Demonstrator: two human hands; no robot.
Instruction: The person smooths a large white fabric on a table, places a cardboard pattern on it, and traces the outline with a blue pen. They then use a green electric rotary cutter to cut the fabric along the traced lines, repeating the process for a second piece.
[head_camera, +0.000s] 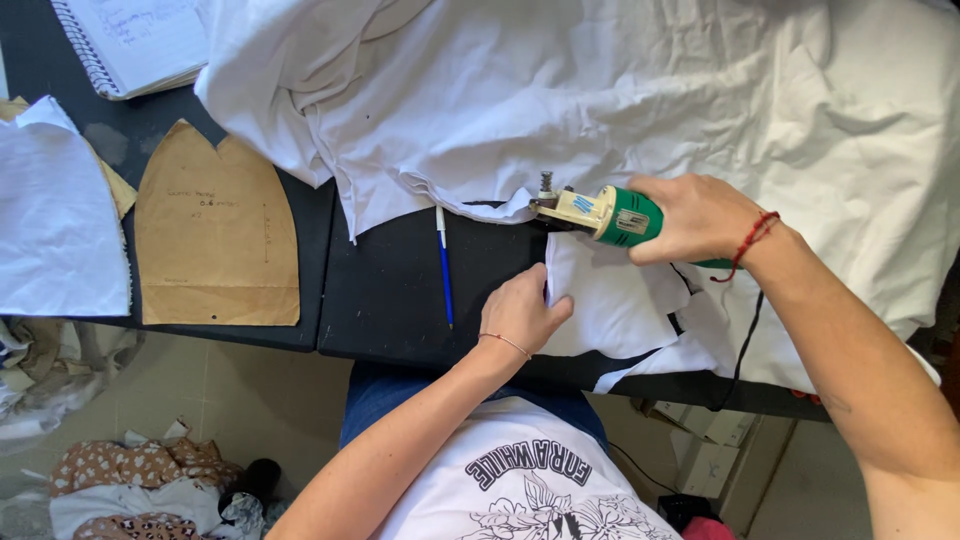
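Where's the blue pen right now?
Head view: the blue pen lies on the black table, just left of the left hand, below the white fabric.

A green-and-cream cutter (605, 213) is showing against white fabric (620, 90) mid-frame; a blue pen (444, 270) is lying on the black table (390, 290), brown paper pattern (217, 228) sitting left.

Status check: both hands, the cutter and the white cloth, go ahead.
Right hand gripping green handheld electric fabric cutter. Left hand flat on cut white fabric piece. Blue pen lies left of the cutter on black table.
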